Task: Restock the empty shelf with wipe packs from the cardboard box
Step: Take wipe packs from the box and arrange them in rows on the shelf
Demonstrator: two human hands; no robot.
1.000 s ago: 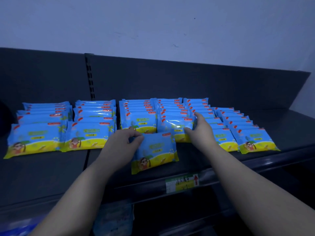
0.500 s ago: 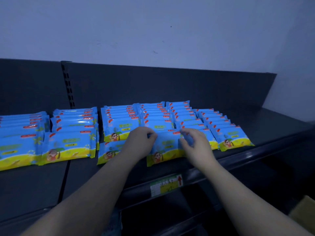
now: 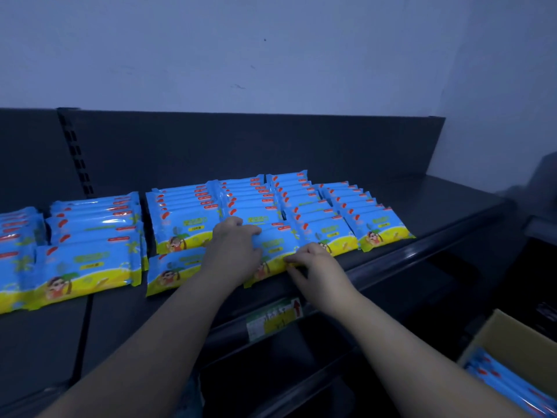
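2 hands on 1 pack right now. The left hand (image 3: pixel 233 251) and the right hand (image 3: pixel 319 265) are both on the same blue and yellow plastic wipe pack (image 3: pixel 275 245). It lies flat near the front edge of the dark grey metal shelf (image 3: pixel 452 203).

Left grip: fingers curled over the pack's top edge, with the palm covering its left part. Right grip: fingertips (image 3: pixel 291 260) pinching the yellow bottom edge, thumb underneath. The pack's top end overlaps the next one back, roof-tile style.

Behind it are overlapping columns of matching wipe packs (image 3: pixel 301 206), running back toward the dark back panel (image 3: pixel 241 146). Just left of the left hand there's 1 more front pack (image 3: pixel 171 270), and the left forearm hides its right end. Further left, past a black slotted upright (image 3: pixel 75 158), a second batch of packs (image 3: pixel 90 236) covers the neighbouring shelf section.

On the shelf's front rail, below the hands, sits a green and yellow price label with a red arrow (image 3: pixel 274 319). The print is too blurry to read.

Bottom right, lower than the shelf, is the open brown cardboard box (image 3: pixel 518 342), with more blue packs (image 3: pixel 506 378) showing inside. I can't tell how many are in there, since the frame cuts the box off.

Above everything is a plain pale wall (image 3: pixel 271 55). The lighting is pretty dim, so the colours lean bluish.
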